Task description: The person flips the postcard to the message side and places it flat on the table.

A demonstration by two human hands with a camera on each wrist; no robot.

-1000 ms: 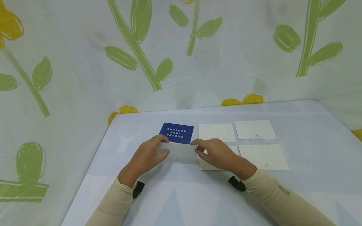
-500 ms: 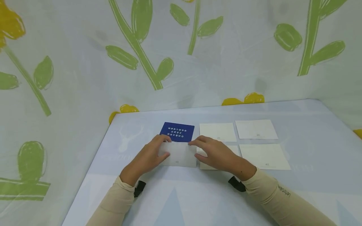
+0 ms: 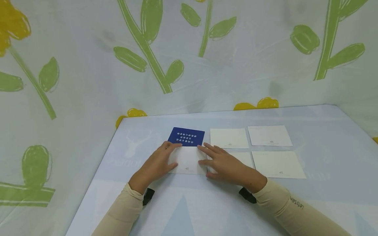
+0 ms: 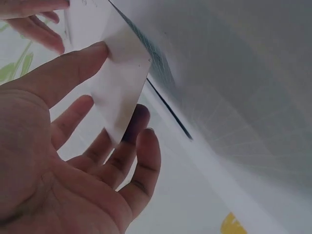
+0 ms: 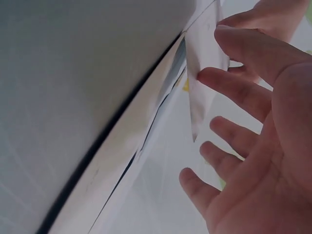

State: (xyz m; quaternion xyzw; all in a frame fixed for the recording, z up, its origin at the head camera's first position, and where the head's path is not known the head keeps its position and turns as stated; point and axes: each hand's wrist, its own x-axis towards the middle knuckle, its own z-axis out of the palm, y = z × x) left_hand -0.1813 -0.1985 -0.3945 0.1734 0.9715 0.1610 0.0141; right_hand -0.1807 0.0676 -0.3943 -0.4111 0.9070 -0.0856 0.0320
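A white card (image 3: 188, 160) with a small dark mark near its front edge lies low over the table, in front of a dark blue card (image 3: 186, 136) with white lettering. In the wrist views the white card appears slanted to the tabletop. My left hand (image 3: 156, 164) holds its left end, the thumb (image 4: 97, 51) on its face and fingers around the edge. On the right end, my right hand (image 3: 225, 165) has its fingers spread. Its index fingertip (image 5: 207, 74) touches the card; the other fingers stand apart from it.
Several more white cards lie in two rows to the right: a back one (image 3: 228, 139), one at the back right (image 3: 270, 136), one at the front right (image 3: 277, 164). Another (image 3: 240, 159) is partly under my right hand. A flower-printed cloth (image 3: 236, 65) hangs behind the table.
The white card has gone from steeply tilted to nearly flat, showing more of its face. My right hand's fingers have spread and loosened from its edge. Left hand stays at its left end.
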